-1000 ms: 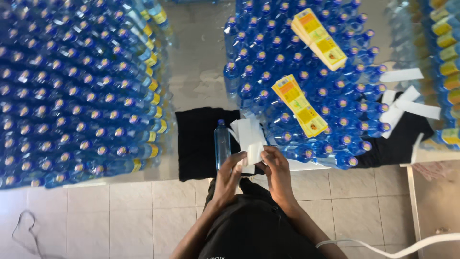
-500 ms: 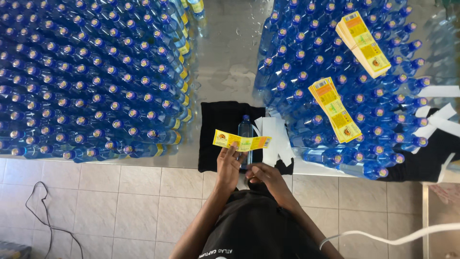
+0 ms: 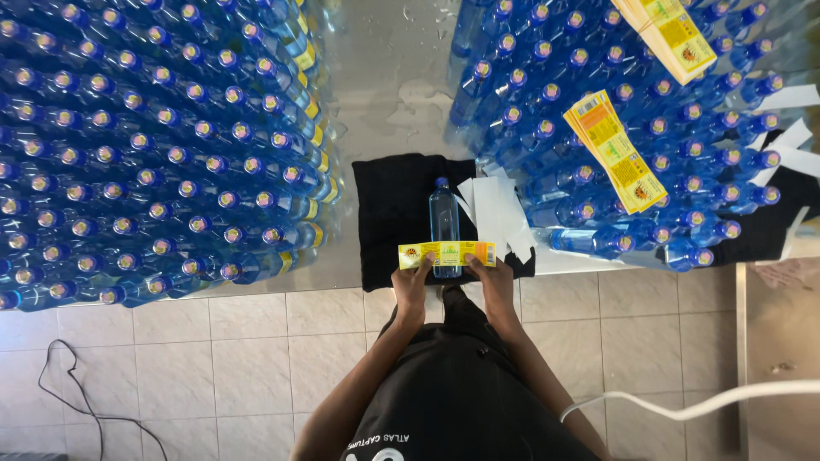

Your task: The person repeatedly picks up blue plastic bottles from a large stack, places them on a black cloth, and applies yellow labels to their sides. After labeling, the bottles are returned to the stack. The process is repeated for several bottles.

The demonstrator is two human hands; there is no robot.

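Head | left hand (image 3: 412, 288), right hand (image 3: 491, 282) stretch label (image 3: 447, 253) across bottle (image 3: 443, 224) | table edge

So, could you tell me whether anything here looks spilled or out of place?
Yes: water patches lie on the steel table between the two bottle groups, and loose white strips sit scattered beside the lying bottle on the black cloth.

Small bottling or labelling workshop — steel tabletop (image 3: 384, 77) packed with capped blue water bottles (image 3: 162, 154) in dense rows; stacks of yellow labels (image 3: 617, 149) lie on top; white backing strips (image 3: 495, 213) scattered — tiled floor (image 3: 213, 358) below.
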